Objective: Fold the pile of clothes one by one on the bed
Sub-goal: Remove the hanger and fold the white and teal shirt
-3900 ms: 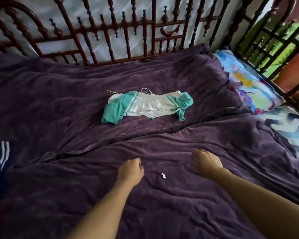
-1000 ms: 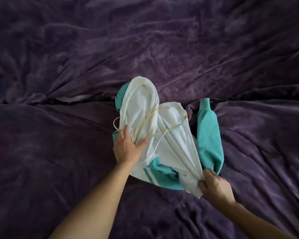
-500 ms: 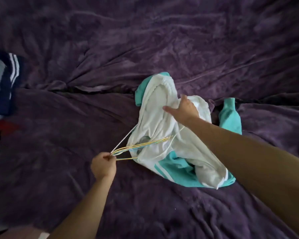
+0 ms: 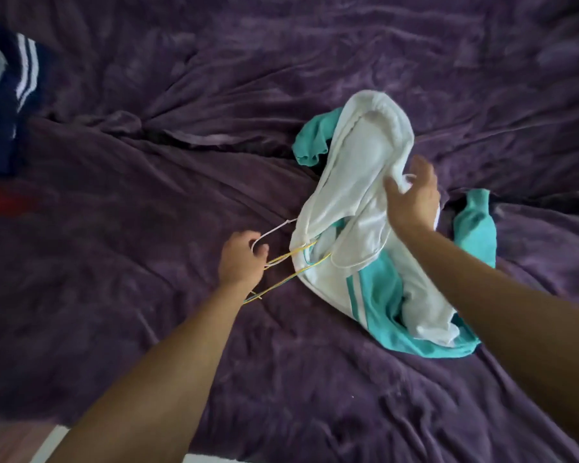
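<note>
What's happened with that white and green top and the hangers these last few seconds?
The left hand took hold of the wire hangers and drew them leftward, partly out of the white-and-teal top. The right hand let go of the hem and now grips the white fabric higher up. The top stays on the purple blanket.

left hand (image 4: 243, 262) grips wire hangers (image 4: 290, 277) | right hand (image 4: 411, 198) holds white-teal garment (image 4: 365, 155) | purple blanket (image 4: 114, 262) beneath

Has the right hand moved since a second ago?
Yes. The right hand has left the hoodie's near hem and gone farther from the person, now gripping the white hood beside the deep crease in the purple blanket.
</note>
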Action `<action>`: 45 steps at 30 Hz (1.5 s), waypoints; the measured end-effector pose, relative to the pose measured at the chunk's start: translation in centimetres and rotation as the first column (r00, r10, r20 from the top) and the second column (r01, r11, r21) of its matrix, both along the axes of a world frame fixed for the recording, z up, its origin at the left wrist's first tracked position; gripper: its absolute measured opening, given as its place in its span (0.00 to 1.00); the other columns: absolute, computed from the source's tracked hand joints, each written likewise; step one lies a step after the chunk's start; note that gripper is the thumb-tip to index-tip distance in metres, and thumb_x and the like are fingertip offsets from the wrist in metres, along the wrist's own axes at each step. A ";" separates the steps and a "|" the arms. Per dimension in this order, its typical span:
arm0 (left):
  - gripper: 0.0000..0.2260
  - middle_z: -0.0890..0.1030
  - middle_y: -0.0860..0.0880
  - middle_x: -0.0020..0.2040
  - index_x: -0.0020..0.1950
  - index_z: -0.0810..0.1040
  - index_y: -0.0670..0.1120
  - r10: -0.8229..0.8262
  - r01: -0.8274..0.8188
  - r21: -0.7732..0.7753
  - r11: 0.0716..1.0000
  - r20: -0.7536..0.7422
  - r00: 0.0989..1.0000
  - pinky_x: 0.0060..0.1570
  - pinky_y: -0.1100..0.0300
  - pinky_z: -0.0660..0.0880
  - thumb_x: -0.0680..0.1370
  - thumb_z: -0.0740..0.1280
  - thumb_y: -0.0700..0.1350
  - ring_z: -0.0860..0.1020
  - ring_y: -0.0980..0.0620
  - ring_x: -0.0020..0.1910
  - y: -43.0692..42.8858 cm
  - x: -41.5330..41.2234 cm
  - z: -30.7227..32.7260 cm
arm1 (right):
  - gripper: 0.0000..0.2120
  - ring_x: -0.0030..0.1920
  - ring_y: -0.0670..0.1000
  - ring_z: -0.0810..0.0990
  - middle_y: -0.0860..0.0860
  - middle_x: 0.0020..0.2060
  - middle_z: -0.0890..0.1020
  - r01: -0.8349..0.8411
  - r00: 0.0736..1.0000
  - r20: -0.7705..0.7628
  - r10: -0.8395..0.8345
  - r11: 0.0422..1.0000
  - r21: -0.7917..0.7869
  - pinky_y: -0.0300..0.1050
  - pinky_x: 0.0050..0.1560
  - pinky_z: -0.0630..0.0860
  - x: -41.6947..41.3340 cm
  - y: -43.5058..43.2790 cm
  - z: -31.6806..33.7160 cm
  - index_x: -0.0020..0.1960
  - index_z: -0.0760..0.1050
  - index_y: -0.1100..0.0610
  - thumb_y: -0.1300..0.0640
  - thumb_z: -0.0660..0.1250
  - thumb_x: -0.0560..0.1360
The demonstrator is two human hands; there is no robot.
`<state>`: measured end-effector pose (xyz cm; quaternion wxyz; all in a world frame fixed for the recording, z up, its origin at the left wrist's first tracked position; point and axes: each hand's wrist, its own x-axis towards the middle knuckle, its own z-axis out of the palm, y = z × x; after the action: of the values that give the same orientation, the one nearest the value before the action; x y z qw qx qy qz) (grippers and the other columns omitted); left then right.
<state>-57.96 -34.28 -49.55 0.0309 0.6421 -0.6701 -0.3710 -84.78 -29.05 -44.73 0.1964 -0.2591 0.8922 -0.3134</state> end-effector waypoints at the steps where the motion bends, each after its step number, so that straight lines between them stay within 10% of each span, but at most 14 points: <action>1: 0.17 0.78 0.43 0.60 0.62 0.78 0.43 -0.059 0.060 0.023 0.998 -0.049 0.997 0.60 0.54 0.70 0.74 0.71 0.44 0.76 0.43 0.59 -0.3 -1.4 -0.1 | 0.33 0.66 0.57 0.71 0.57 0.66 0.72 -0.048 0.997 0.070 0.042 0.995 0.092 0.51 0.67 0.67 1.5 2.1 -1.1 0.73 0.62 0.59 0.48 0.69 0.73; 4: 0.22 0.81 0.48 0.53 0.66 0.75 0.48 -0.220 0.246 0.156 0.957 -0.167 0.961 0.55 0.55 0.72 0.72 0.73 0.47 0.77 0.46 0.57 -0.7 -4.8 -0.9 | 0.31 0.63 0.59 0.74 0.56 0.63 0.75 -0.245 0.963 0.212 0.165 0.865 0.438 0.51 0.60 0.71 6.9 8.2 -4.2 0.68 0.65 0.57 0.43 0.70 0.71; 7: 0.08 0.76 0.50 0.32 0.41 0.76 0.48 -0.386 0.405 0.171 0.898 -0.137 0.912 0.37 0.54 0.68 0.70 0.72 0.49 0.78 0.40 0.42 0.2 -6.0 -1.6 | 0.12 0.51 0.62 0.79 0.59 0.47 0.81 -0.283 0.958 0.180 0.221 0.818 0.501 0.51 0.46 0.71 9.8 12.4 -5.6 0.44 0.71 0.56 0.48 0.64 0.76; 13: 0.10 0.72 0.46 0.38 0.36 0.74 0.40 -0.357 0.364 -0.007 0.931 -0.212 0.910 0.36 0.58 0.59 0.69 0.70 0.46 0.72 0.45 0.38 -0.1 -4.5 1.4 | 0.10 0.43 0.55 0.77 0.50 0.39 0.78 0.005 1.000 0.009 -0.007 0.991 0.134 0.43 0.41 0.64 7.3 17.3 -0.6 0.42 0.78 0.61 0.56 0.65 0.78; 22: 0.08 0.68 0.54 0.33 0.35 0.65 0.48 -0.244 0.188 -0.158 0.969 -0.563 0.790 0.37 0.56 0.63 0.71 0.59 0.49 0.66 0.57 0.32 1.5 -9.4 18.7 | 0.15 0.37 0.52 0.68 0.53 0.33 0.73 0.222 0.974 0.022 -0.226 0.927 -0.303 0.49 0.39 0.64 3.4 15.2 14.5 0.38 0.68 0.64 0.54 0.58 0.76; 28: 0.14 0.71 0.55 0.33 0.44 0.69 0.43 -0.513 0.281 -0.522 0.806 -0.379 0.770 0.40 0.54 0.66 0.78 0.65 0.53 0.72 0.45 0.38 4.5 -6.4 30.0 | 0.14 0.32 0.46 0.66 0.46 0.31 0.70 0.007 0.992 -0.116 -0.047 0.946 -0.323 0.41 0.34 0.66 2.1 19.1 25.7 0.38 0.68 0.57 0.52 0.68 0.75; 33: 0.26 0.76 0.52 0.42 0.47 0.72 0.46 -0.559 0.393 -0.504 0.769 -0.234 0.795 0.41 0.57 0.70 0.63 0.76 0.63 0.73 0.53 0.40 8.7 -0.5 40.0 | 0.10 0.37 0.49 0.73 0.50 0.36 0.76 -0.189 0.973 -0.172 0.153 0.957 -0.222 0.42 0.35 0.70 3.2 24.8 35.8 0.45 0.75 0.60 0.60 0.74 0.69; 40: 0.13 0.81 0.47 0.41 0.39 0.78 0.47 -0.556 0.726 -0.473 0.499 0.468 0.687 0.37 0.57 0.69 0.64 0.78 0.52 0.76 0.49 0.38 13.8 7.8 51.6 | 0.18 0.47 0.60 0.77 0.53 0.38 0.76 -0.237 0.804 -0.552 0.221 0.971 0.043 0.44 0.42 0.65 8.5 30.4 46.7 0.43 0.78 0.60 0.43 0.70 0.73; 45: 0.18 0.79 0.46 0.34 0.36 0.79 0.44 -0.560 0.566 -0.449 0.691 0.163 0.813 0.35 0.57 0.66 0.67 0.76 0.58 0.75 0.49 0.33 14.9 13.7 56.3 | 0.23 0.37 0.57 0.69 0.51 0.33 0.70 -0.175 0.791 -0.606 0.082 0.980 -0.095 0.49 0.38 0.64 11.5 33.1 51.1 0.35 0.65 0.55 0.36 0.61 0.76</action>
<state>-44.28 -19.39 6.73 0.0689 0.3801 -0.9044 -0.1814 -73.23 4.01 6.35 -0.0943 -0.4185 0.8633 -0.2658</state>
